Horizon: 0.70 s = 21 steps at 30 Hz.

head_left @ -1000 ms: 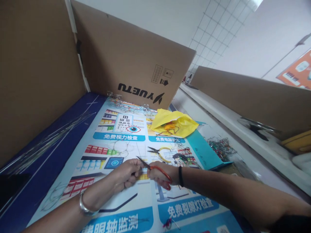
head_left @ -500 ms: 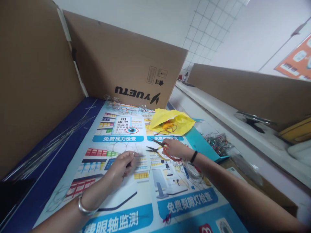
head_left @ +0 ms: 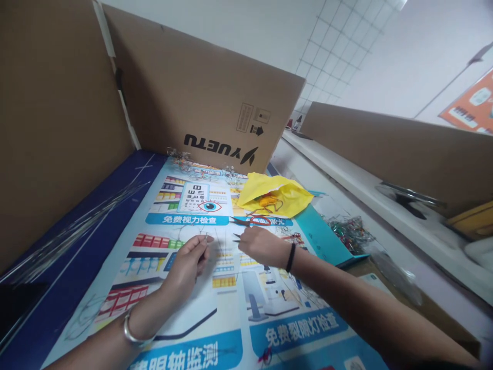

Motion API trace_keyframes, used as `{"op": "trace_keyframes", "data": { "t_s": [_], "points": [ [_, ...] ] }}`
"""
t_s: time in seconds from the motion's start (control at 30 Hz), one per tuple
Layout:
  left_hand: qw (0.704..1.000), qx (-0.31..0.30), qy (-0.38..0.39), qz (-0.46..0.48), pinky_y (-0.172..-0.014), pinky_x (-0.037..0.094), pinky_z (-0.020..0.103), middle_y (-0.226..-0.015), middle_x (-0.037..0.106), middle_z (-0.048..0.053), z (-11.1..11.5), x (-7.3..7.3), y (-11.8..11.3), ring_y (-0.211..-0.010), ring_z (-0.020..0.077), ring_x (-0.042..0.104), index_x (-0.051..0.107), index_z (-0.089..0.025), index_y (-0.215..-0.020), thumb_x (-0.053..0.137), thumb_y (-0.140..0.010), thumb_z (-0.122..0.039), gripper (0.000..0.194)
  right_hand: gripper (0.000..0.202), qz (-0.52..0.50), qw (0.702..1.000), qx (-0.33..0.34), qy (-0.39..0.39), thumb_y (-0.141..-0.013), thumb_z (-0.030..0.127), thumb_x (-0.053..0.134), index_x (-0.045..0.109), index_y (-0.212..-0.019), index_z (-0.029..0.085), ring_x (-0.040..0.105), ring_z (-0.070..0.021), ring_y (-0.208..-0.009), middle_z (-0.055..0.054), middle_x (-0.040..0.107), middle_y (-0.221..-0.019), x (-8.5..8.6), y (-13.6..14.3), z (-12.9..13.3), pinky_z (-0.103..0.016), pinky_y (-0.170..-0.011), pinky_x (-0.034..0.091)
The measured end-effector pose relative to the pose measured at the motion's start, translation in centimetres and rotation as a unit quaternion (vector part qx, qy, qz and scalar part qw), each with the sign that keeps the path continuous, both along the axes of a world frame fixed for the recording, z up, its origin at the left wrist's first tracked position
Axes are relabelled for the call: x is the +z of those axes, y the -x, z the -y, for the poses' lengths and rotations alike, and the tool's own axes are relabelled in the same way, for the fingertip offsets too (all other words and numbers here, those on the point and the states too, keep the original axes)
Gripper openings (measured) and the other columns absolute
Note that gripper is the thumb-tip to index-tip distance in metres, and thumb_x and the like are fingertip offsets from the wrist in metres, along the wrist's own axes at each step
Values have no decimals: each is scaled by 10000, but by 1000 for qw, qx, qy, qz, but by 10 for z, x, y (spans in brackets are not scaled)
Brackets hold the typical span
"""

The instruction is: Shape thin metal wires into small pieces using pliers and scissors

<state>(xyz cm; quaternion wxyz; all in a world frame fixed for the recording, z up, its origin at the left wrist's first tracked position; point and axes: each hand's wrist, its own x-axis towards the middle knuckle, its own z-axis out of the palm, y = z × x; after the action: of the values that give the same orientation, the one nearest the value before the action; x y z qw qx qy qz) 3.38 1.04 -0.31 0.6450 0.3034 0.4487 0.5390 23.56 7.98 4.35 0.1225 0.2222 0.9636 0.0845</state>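
My left hand [head_left: 191, 262] is closed in a pinch on a thin wire [head_left: 207, 237]; only its pale tip shows clearly above the fingers. My right hand [head_left: 264, 247] is wrapped round a pair of pliers [head_left: 237, 238], whose dark, parted jaws point left toward my left hand. Its handles are hidden in the palm. Just beyond the knuckles, scissors [head_left: 241, 222] with dark blades and a red handle lie on the printed sheet [head_left: 227, 303]. A yellow pouch [head_left: 288, 198] lies behind them, its mouth open, with something orange inside.
A tangle of wire pieces [head_left: 352, 234] lies right, beside a turquoise folder [head_left: 325, 239]. Long thin wires [head_left: 84, 231] run along the left edge. Cardboard panels [head_left: 204, 87] stand at the back and left. A small pink-red piece [head_left: 265, 355] lies near the front.
My right hand has moved left and closer, from the scissors handle to the pliers, which it now grips. The scissors' handle has shifted away to the far side. My left hand stays almost in place.
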Motion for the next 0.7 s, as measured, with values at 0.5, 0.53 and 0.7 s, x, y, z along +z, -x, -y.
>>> {"op": "trace_keyframes", "data": {
  "t_s": [0.5, 0.53, 0.7],
  "points": [
    [998, 40, -36, 25, -363, 141, 163, -563, 414, -72, -4, -2, 2, -368, 11, 251, 550, -176, -871, 538, -779, -328, 177, 182, -1, 1000, 0, -9, -893, 158, 404, 576, -835, 162, 460, -171, -928, -77, 588, -885, -12, 54, -31, -309, -764, 336],
    [998, 45, -35, 25, -364, 144, 162, -562, 414, -72, -4, -2, 2, -369, 12, 255, 550, -177, -875, 536, -781, -329, 179, 186, -11, 998, -57, -1, -895, 186, 404, 584, -854, 164, 467, -177, -951, -84, 593, -911, -11, 55, -31, -305, -768, 344],
    [996, 75, -35, 14, -361, 174, 157, -551, 427, -69, -4, -1, 2, -374, 18, 279, 561, -173, -873, 531, -781, -333, 187, 338, -27, 969, -245, -11, -893, 318, 341, 628, -879, 140, 575, -220, -844, -127, 633, -898, -17, 60, -20, -308, -670, 407]
  ]
}}
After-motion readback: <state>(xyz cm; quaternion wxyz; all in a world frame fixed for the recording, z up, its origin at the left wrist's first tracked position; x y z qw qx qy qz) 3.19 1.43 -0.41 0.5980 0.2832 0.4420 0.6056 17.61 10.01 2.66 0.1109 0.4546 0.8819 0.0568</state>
